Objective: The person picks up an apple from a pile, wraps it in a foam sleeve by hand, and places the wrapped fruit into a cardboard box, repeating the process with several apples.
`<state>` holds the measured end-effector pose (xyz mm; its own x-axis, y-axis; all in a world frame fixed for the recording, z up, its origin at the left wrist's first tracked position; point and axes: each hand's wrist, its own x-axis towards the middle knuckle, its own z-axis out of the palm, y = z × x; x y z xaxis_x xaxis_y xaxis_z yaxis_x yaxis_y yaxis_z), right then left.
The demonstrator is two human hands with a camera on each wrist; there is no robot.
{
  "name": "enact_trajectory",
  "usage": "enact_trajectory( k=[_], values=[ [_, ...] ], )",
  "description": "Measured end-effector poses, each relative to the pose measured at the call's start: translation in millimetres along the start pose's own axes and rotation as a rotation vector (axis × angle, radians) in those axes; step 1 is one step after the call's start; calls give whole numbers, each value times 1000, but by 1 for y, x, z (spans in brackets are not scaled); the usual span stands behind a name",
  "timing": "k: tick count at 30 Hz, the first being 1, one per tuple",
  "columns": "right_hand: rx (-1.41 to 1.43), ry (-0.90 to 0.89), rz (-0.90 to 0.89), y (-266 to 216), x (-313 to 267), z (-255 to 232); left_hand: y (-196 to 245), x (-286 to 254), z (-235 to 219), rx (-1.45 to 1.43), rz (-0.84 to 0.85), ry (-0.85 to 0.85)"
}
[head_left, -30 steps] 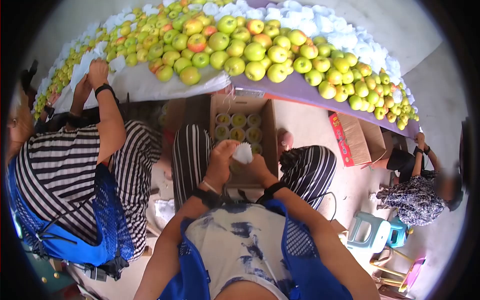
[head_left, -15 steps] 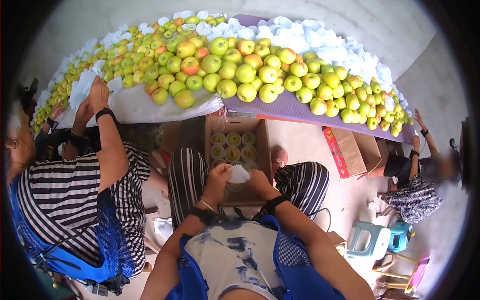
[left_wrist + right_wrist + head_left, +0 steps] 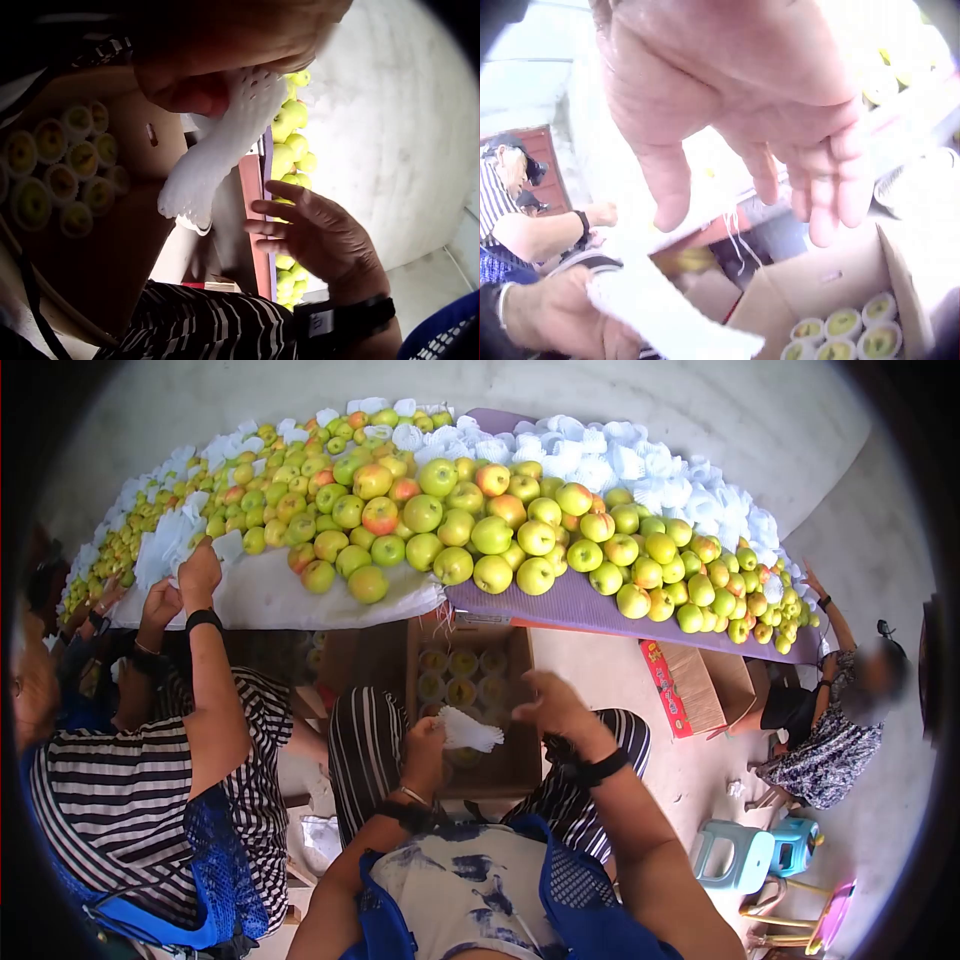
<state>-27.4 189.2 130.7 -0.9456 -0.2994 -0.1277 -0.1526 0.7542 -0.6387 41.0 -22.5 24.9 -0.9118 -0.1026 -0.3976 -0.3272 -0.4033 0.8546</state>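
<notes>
A white foam net sleeve (image 3: 470,731) hangs from my left hand (image 3: 422,753), whose fingers pinch one end of it. In the left wrist view the sleeve (image 3: 217,161) looks flattened, its free end pointing away from the fingers. My right hand (image 3: 560,710) is held apart from the sleeve, to its right, with nothing in it. Its fingers are spread and loosely bent in the right wrist view, palm (image 3: 727,82) showing. Below both hands stands an open cardboard box (image 3: 518,660), with several sleeved apples (image 3: 461,692) in rows inside.
A long heap of yellow-green apples (image 3: 490,535) covers the table ahead, with piled white foam sleeves (image 3: 640,460) behind it. Another person in stripes (image 3: 110,780) works at the left, one more (image 3: 825,750) at the far right. A red-sided carton (image 3: 690,690) and plastic stools (image 3: 737,855) stand right.
Earlier both hands were at the sleeve. My right hand has since come off it and moved right and up, opening out. The sleeve stays in my left hand. The head view has tilted upward.
</notes>
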Motion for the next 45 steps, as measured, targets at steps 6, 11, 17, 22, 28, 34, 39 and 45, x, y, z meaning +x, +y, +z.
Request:
enact_trajectory(
  k=[6,11,17,22,28,34,39,45],
  values=[
    [-157,290,-232,-35,53,-82,-7,1,-2,-42,-159,23],
    [-432,489,-365,-39,131,-95,0,2,-2,-18,-148,19],
    [-431,412,165,-23,188,-96,-1,4,-4,-51,-191,47],
    [-420,423,239,-8,214,-82,9,1,0,-83,-217,42],
    [-210,474,220,1,226,-87,15,1,1,-105,-202,-1],
    [775,446,66,-34,158,-98,5,3,-3,-363,-176,15],
    [1365,24,-13,-48,65,-63,2,9,1,-916,-234,-138],
    [641,266,197,-26,1,25,34,-14,24,-1109,-168,-793]
  ],
)
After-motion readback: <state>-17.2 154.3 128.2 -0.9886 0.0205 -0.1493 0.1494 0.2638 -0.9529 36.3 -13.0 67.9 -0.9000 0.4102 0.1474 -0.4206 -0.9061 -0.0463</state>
